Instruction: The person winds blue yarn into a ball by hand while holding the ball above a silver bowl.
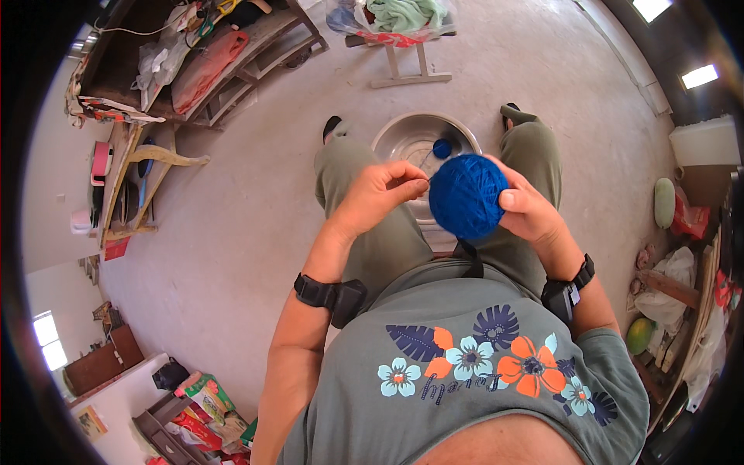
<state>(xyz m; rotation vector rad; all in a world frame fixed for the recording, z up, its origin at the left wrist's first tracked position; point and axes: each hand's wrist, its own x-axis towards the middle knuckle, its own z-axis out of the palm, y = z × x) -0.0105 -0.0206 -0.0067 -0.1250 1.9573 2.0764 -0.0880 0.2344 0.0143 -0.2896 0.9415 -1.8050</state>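
Head view: R hand [533, 208] cupped round lg blue yarn ball [467, 196] nr metal basin [397, 139]; L hand [377, 194] pinching thin strand [429, 180], its path hard to see; sm. ball [442, 149] in basin.

Obstacle before basin [398, 145]: blue yarn ball [468, 196]
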